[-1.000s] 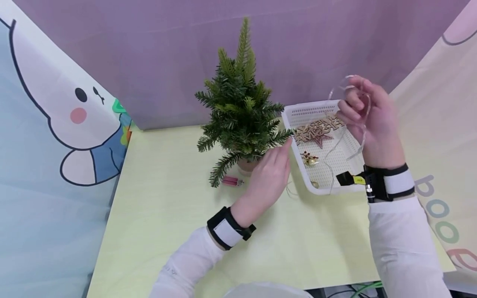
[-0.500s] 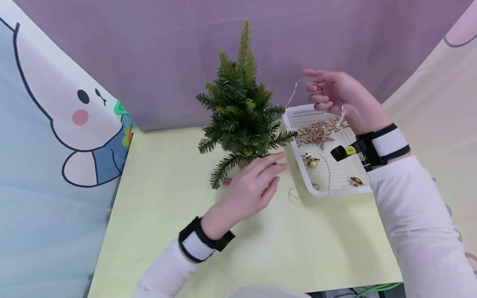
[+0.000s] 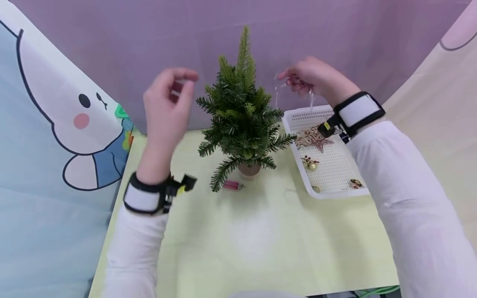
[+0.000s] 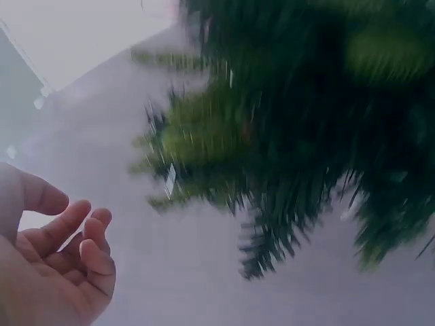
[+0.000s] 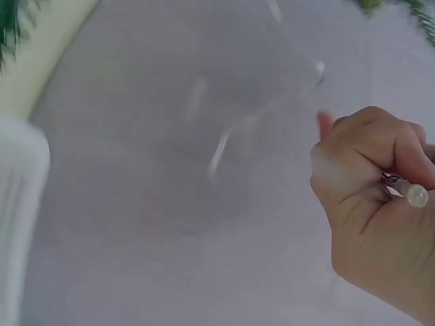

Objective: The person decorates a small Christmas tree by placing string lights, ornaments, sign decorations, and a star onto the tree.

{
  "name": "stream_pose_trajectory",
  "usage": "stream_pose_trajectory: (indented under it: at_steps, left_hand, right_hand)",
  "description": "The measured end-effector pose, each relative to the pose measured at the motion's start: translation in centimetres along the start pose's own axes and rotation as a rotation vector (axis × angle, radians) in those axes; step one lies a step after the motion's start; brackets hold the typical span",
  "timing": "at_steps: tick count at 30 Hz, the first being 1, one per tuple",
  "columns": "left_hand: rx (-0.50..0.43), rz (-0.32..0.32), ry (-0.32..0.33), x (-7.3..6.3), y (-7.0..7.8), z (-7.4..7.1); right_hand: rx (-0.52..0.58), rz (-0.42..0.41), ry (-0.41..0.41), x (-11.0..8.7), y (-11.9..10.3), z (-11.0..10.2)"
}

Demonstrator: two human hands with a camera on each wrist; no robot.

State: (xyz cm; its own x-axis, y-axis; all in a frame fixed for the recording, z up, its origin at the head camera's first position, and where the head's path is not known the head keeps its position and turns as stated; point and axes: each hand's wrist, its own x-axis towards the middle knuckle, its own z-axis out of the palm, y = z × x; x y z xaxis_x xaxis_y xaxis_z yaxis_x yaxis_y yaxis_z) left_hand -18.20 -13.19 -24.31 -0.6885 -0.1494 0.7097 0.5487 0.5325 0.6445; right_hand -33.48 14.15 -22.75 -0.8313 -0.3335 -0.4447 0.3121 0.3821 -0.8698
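A small artificial Christmas tree [image 3: 240,120] stands upright in a light pot [image 3: 249,170]. My right hand [image 3: 309,78], to the tree's right and above the basket, grips a thin clear string of lights [image 5: 221,149]. One clear bulb [image 5: 416,196] pokes out of the fist in the right wrist view, and a strand hangs down beside the branches in the head view. On the tree's other side my left hand [image 3: 167,103] is raised with nothing in it. Its fingers are loosely bent, apart from the branches [image 4: 204,129] in the left wrist view.
A white plastic basket [image 3: 303,176] at the right holds wooden cutouts [image 3: 307,134], a glittery star [image 3: 321,142] and a berry sprig [image 3: 309,162]. A small pink object [image 3: 232,185] lies before the pot. A purple curtain [image 3: 156,49] hangs behind the table [image 3: 242,248].
My left hand has left the lower right branches and risen to the tree's left side. My right hand has moved left toward the tree, carrying the string of lights.
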Motion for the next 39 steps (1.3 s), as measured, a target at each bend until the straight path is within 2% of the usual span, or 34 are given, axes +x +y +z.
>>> stream_pose_trajectory:
  at_steps: [2,7,9,11,13,17,20,22,27,32,34,36,39]
  left_hand:
    - [-0.045,-0.16,-0.055,2.2,-0.9,-0.1]
    - [-0.35,-0.563,-0.184,6.8,-3.8,1.4]
    - [-0.446,-0.677,-0.253,8.0,-5.4,2.4]
    - [-0.507,-0.74,-0.341,8.7,-6.8,3.4]
    - [-0.509,-0.748,-0.449,9.1,-7.9,4.4]
    - [-0.374,-0.663,-0.681,9.7,-8.5,5.9]
    - [-0.258,-0.577,-0.774,10.0,-8.3,6.6]
    - [-0.228,-0.559,-0.776,10.1,-8.3,6.9]
    - [-0.197,-0.55,-0.71,9.9,-8.3,7.1]
    - [-0.081,-0.541,-0.776,9.8,-8.2,7.2]
    - [-0.056,-0.54,-0.781,9.8,-8.2,7.3]
    - [-0.085,-0.548,-0.741,9.7,-8.2,7.2]
    - [-0.241,-0.599,-0.659,9.4,-8.5,6.8]
  right_hand:
    - [-0.161,-0.031,0.041,0.6,-0.9,0.5]
    - [-0.564,-0.17,0.015,1.7,-2.8,1.9]
    - [-0.704,-0.235,-0.017,2.0,-3.4,2.5]
    - [-0.808,-0.302,-0.038,2.2,-4.0,3.1]
    - [-0.869,-0.342,-0.05,2.3,-4.5,3.7]
    - [-0.947,-0.387,-0.06,2.5,-5.1,4.5]
    - [-0.995,-0.395,-0.062,2.7,-5.4,4.8]
    - [-1.022,-0.404,-0.051,2.8,-5.4,4.9]
    - [-1.013,-0.438,-0.02,2.8,-5.3,4.8]
    - [-0.975,-0.513,0.001,2.8,-5.2,4.8]
    - [-0.957,-0.526,-0.013,2.7,-5.2,4.9]
    - [-0.935,-0.517,-0.033,2.6,-5.1,4.7]
    - [-0.91,-0.469,-0.042,2.3,-4.9,3.8]
